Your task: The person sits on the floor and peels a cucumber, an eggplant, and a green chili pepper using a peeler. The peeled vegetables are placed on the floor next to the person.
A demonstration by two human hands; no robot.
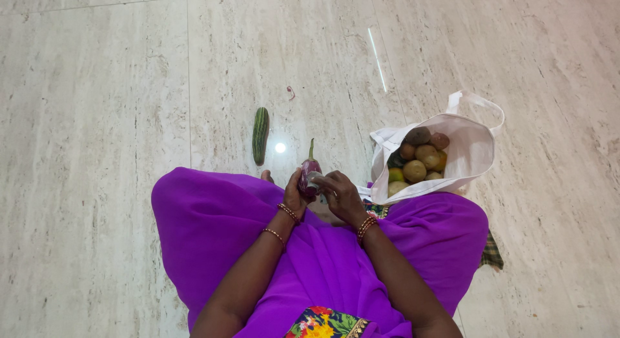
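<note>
Purple cloth [213, 228] drapes our lap; both hands [296, 194] [342, 196] pinch a light, firm, slick-looking eggplant [309, 173] best gripped mid-body.

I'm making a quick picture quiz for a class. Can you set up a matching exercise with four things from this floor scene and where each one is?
Things:
1. small purple eggplant
2. striped green cucumber
3. white cloth bag
4. round fruits

Places:
A. lying alone on the marble floor
B. piled inside the bag
C. held between the left hand and right hand
D. open on the floor at the person's right

Pairs: 1-C, 2-A, 3-D, 4-B
</note>
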